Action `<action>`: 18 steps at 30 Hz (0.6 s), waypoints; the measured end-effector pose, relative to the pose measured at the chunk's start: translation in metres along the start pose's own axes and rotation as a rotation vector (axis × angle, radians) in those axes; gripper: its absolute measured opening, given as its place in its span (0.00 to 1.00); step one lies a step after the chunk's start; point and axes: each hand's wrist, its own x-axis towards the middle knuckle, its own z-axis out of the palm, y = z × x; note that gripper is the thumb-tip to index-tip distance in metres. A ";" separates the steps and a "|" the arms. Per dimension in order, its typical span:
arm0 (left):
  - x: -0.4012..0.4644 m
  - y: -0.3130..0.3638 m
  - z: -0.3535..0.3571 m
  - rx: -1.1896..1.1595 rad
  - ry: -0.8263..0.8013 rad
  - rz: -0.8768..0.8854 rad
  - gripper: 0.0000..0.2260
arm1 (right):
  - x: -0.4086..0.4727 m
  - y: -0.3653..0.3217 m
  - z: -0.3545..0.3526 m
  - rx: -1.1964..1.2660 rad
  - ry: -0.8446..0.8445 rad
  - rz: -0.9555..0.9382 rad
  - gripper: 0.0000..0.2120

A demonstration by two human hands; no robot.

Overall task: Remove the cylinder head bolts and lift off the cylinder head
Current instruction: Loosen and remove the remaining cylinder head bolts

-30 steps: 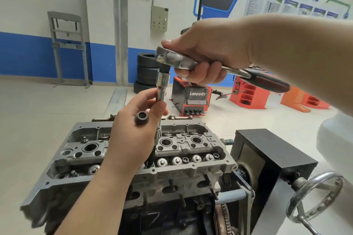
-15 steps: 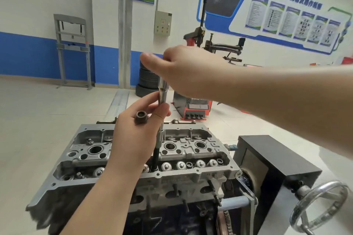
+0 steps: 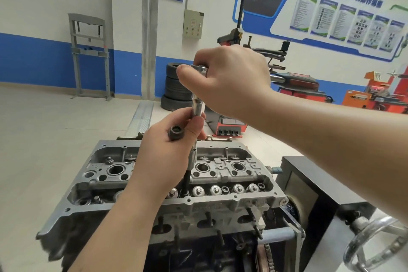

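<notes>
The grey aluminium cylinder head sits on the engine block, mounted on a stand. A ratchet wrench with a chrome extension stands upright, its dark lower shaft reaching into a bolt hole near the head's front row of valves. My right hand grips the ratchet head from above; the handle points right behind it. My left hand pinches the extension between thumb and fingers and also holds a dark removed bolt in the palm.
A black stand box and a chrome handwheel are at the right. Stacked tyres, a red tyre changer and orange machines stand behind on the pale floor.
My right hand has swung the ratchet round and shifted on top of its head; the handle is now mostly hidden behind the hand. The left hand stays on the extension.
</notes>
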 end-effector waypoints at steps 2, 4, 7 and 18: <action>0.000 0.000 0.000 0.008 0.004 0.003 0.09 | 0.000 0.001 0.001 -0.001 0.019 -0.012 0.27; 0.000 0.001 0.000 0.020 0.011 0.001 0.10 | 0.000 0.001 0.002 0.005 0.019 -0.029 0.27; 0.000 0.001 0.000 0.015 0.026 -0.001 0.09 | 0.000 0.002 0.003 0.011 0.029 -0.039 0.27; -0.003 0.006 0.002 0.072 0.060 0.005 0.10 | 0.002 0.003 0.004 0.159 -0.011 -0.059 0.22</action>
